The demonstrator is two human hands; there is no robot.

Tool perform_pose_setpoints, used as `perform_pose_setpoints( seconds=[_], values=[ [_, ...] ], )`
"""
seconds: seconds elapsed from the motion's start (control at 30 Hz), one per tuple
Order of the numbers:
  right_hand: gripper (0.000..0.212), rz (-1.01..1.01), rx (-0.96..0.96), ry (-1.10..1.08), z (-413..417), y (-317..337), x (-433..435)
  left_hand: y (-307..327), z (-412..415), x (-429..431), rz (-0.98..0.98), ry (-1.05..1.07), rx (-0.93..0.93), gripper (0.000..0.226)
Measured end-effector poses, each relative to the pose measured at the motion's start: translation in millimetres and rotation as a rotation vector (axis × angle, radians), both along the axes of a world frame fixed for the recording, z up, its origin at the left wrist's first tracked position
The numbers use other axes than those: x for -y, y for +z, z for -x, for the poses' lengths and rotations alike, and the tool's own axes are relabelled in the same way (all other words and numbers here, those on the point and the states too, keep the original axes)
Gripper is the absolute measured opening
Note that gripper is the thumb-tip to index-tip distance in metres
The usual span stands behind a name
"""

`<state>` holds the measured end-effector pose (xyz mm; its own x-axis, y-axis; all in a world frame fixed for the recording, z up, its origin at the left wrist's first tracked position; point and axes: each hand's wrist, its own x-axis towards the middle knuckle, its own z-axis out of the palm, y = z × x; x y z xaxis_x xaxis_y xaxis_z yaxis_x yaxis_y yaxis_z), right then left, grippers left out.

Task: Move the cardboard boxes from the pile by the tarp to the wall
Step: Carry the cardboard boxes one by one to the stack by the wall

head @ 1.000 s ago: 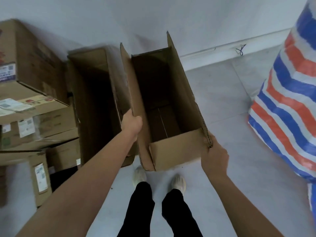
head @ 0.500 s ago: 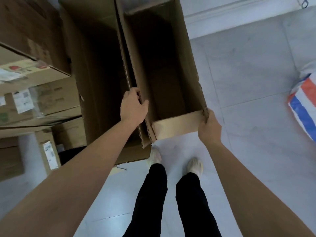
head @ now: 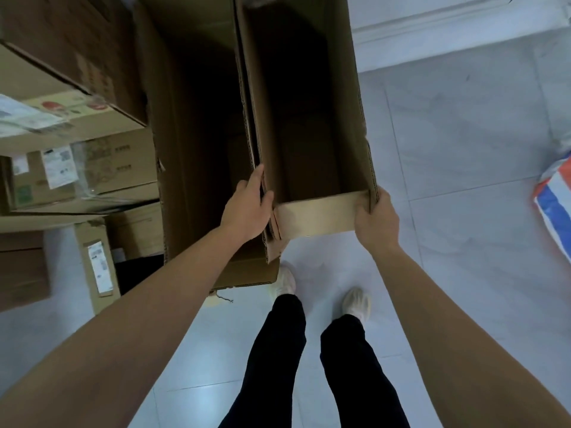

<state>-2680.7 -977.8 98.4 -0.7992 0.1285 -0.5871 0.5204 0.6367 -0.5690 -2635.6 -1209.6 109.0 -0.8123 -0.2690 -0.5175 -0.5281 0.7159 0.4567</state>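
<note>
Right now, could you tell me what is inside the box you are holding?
The held box looks empty: only bare cardboard walls and bottom flaps show. Its far end is out of frame.

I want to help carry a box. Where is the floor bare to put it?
Bare tiles lie right of the held open box, up to the striped tarp. Left is crowded: a second open box, then stacked labelled boxes.

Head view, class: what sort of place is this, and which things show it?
Probably a storeroom or stock area: labelled cardboard boxes stacked at the left, an open box held by the left hand and right hand, and a striped tarp on the bare tiled floor.
</note>
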Motion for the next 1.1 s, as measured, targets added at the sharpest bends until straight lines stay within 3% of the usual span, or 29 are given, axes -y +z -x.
perform_pose_setpoints(
  seconds=[0.1,0.23,0.43,0.53,0.73,0.93,1.1],
  values=[
    [0.051,-0.055,-0.204,0.120,14.6,43.0,8.5,33.2,2.6,-0.1,0.126,-0.032,-0.133,0.035],
    [0.038,0.017,-0.503,0.232,44.2,140.7,20.4,116.0,18.6,-2.8,0.197,0.028,-0.378,0.034],
    [0.032,0.104,-0.912,0.186,71.7,345.4,12.6,324.3,47.9,-20.4,0.283,0.044,-0.741,0.036],
    [0.029,0.120,-1.021,0.139,70.8,451.0,-2.3,433.6,50.4,-35.1,0.323,0.038,-0.873,0.043],
    [0.034,-0.006,-1.295,0.118,31.9,611.7,-52.8,594.7,23.8,-66.4,0.351,0.022,-1.183,0.051],
    [0.046,-0.318,-1.430,0.036,-52.8,655.0,-95.7,653.7,-26.1,-90.2,0.283,-0.067,-1.331,0.057],
    [0.051,-0.532,-1.400,-0.104,-149.2,629.4,-133.8,645.0,-59.6,-133.9,0.151,-0.249,-1.335,0.063]
  ],
)
